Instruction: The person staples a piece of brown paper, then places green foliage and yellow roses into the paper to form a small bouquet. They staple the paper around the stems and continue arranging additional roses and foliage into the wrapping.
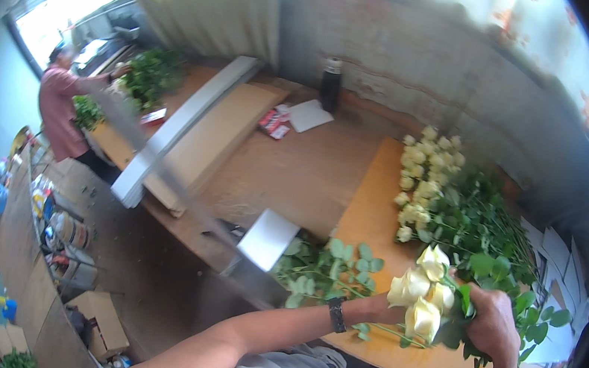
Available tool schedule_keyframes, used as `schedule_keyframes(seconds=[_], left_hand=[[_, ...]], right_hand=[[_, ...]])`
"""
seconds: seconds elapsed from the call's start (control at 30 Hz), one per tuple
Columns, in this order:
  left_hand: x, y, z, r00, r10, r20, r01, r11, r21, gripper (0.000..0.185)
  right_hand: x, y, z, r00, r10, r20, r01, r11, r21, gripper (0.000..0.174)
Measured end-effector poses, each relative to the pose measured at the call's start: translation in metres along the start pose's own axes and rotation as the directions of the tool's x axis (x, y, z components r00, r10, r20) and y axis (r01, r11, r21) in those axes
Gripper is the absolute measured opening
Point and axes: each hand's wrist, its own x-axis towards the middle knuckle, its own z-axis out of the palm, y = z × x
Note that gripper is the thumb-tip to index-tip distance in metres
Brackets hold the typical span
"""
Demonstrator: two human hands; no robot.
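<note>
Several cream-white roses point(426, 293) are bunched together above the near edge of the table, their blooms towards the left. My right hand point(495, 325) is curled around the leafy stems just behind the blooms. My left hand point(392, 309) reaches in from the left, with a dark band on its wrist; the blooms cover most of it, so its fingers cannot be seen. Just beyond lies a large pile of cream roses point(427, 163) with dark green foliage point(482, 216). Round-leaved green branches point(339, 269) lie left of my hands.
Long cardboard pieces point(221, 140) and a pale, long box point(183, 129) lie across the table. A dark flask point(331, 84) stands by the wall. White sheets point(269, 240) lie nearby. Another person point(60, 106) handles greenery at the far left. An open carton point(100, 323) stands lower left.
</note>
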Motion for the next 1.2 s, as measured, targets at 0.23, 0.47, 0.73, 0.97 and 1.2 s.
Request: schedule_keyframes(seconds=[0.23, 0.47, 0.73, 0.97, 1.2], left_hand=[[-0.123, 0.079, -0.004, 0.978, -0.149, -0.144, 0.124, 0.979, -0.165, 0.048], [-0.231, 0.145, -0.029, 0.95, -0.277, -0.141, 0.26, 0.957, -0.129, 0.07], [-0.336, 0.168, -0.118, 0.559, -0.215, -0.801, -0.032, 0.959, -0.28, 0.034], [-0.311, 0.111, -0.231, 0.443, -0.077, -0.893, 0.253, 0.967, 0.041, 0.056], [-0.282, 0.099, -0.23, 0.694, -0.337, -0.636, 0.202, 0.939, -0.277, 0.061]], right_hand=[[0.005, -0.067, 0.029, 0.851, -0.2, 0.486, 0.068, 0.959, 0.274, 0.047], [0.015, -0.074, -0.003, 0.962, 0.181, 0.204, -0.236, 0.928, 0.289, 0.034], [0.074, -0.047, 0.02, 1.0, 0.011, 0.013, -0.013, 0.992, 0.129, 0.049], [0.132, -0.084, 0.07, 0.988, 0.036, -0.149, -0.049, 0.995, -0.085, 0.045], [0.16, -0.114, 0.084, 0.991, -0.115, 0.072, 0.115, 0.993, -0.001, 0.045]])
